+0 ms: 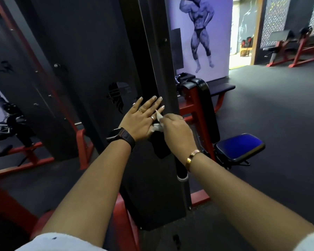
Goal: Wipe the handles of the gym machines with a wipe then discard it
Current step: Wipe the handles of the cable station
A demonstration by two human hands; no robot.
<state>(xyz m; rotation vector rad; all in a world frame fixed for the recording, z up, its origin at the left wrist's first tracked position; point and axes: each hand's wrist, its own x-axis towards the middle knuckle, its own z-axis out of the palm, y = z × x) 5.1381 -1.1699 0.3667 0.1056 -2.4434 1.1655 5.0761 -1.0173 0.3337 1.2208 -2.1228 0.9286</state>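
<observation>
Pinching the crumpled white wipe (157,126) in curled fingers, the right hand (176,131) holds it against the left hand (140,122), whose fingers lie straight and spread; a black handle (181,168) hangs just nearer.

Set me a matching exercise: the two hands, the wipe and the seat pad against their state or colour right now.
Column one:
1. left hand
2. right hand
3. wipe
4. seat pad

Column two:
A. blue
B. fingers straight and spread
C. white, crumpled between the hands
D. fingers curled, pinching the wipe

Pairs: 1-B, 2-D, 3-C, 4-A
</observation>
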